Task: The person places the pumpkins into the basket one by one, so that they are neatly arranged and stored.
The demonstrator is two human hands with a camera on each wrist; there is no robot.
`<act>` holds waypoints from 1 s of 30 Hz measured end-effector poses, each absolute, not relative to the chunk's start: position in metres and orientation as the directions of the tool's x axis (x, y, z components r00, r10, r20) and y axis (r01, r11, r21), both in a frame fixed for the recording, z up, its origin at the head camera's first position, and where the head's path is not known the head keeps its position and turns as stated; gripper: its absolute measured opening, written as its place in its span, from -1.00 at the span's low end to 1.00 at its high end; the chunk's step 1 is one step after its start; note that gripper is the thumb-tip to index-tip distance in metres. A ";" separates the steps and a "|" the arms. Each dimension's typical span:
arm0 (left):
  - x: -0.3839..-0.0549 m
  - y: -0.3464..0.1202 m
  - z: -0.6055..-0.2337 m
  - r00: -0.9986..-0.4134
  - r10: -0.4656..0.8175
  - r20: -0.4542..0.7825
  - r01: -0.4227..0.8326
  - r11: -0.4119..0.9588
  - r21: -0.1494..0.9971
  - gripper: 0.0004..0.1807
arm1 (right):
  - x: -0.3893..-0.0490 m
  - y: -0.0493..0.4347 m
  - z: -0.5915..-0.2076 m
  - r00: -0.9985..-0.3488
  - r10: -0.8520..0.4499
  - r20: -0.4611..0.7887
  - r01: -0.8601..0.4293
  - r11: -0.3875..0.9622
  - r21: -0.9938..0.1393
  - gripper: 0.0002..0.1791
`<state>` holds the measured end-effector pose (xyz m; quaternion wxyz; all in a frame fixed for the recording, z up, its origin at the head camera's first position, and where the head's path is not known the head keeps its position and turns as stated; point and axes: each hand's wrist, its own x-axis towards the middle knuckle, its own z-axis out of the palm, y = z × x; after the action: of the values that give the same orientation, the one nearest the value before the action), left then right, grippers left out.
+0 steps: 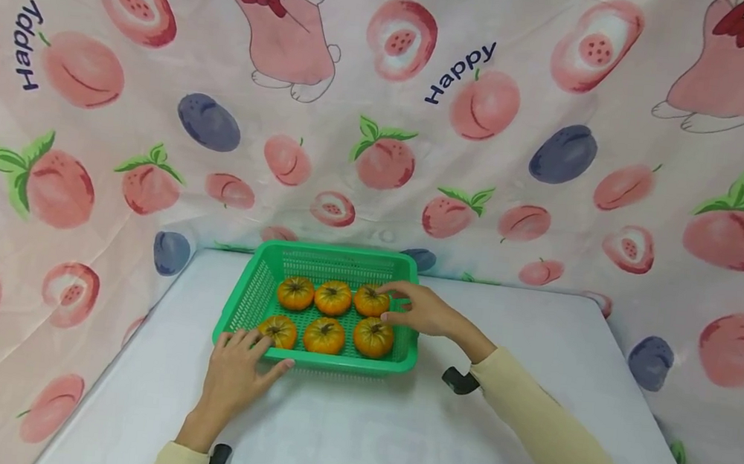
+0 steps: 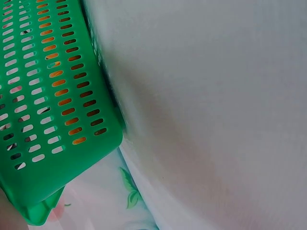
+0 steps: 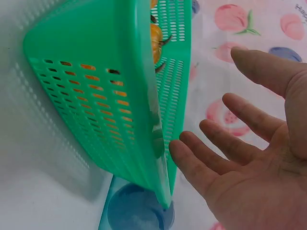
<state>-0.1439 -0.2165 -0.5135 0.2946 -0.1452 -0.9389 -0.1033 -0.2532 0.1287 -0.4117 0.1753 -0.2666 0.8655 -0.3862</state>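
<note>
A green plastic basket (image 1: 315, 359) with slotted walls holds several small orange pumpkins (image 1: 324, 336) in two rows, their stems facing up. My left hand (image 1: 235, 377) grips the basket's front left corner, its fingers over the rim and its thumb along the outer front wall. In the left wrist view only the basket's outer wall (image 2: 62, 96) shows clearly, the hand being almost out of frame. Over the basket's right side is my right hand (image 1: 428, 310), fingers spread and loosely bent beside the right-hand pumpkins (image 1: 373, 337). The right wrist view shows this hand (image 3: 254, 163) holding nothing.
The basket stands toward the back of a white-covered table (image 1: 353, 432). Behind and beside the table hangs a pink cloth (image 1: 328, 131) printed with fruit and rabbits. A black wrist-camera mount (image 1: 461, 381) shows by the right wrist, another (image 1: 219, 460) by the left.
</note>
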 end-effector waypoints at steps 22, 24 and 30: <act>-0.144 -0.214 -0.509 -0.769 0.240 0.593 0.376 0.919 0.115 -0.62 | -0.230 0.183 -0.407 -0.905 -0.409 0.114 -0.350 0.567 -0.745 -0.40; -0.144 -0.214 -0.508 -0.775 0.244 0.583 0.373 0.922 0.109 -0.62 | -0.230 0.186 -0.408 -0.912 -0.388 0.133 -0.353 0.578 -0.735 -0.41; -0.141 -0.215 -0.500 -0.813 0.254 0.525 0.358 0.928 0.106 -0.61 | -0.228 0.193 -0.414 -0.922 -0.349 0.170 -0.368 0.650 -0.665 -0.41</act>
<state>-0.1407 -0.2149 -0.5004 0.2599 -0.1614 -0.9468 -0.1002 -0.2282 0.1928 -0.4138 -0.0133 -0.1974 0.9081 -0.3691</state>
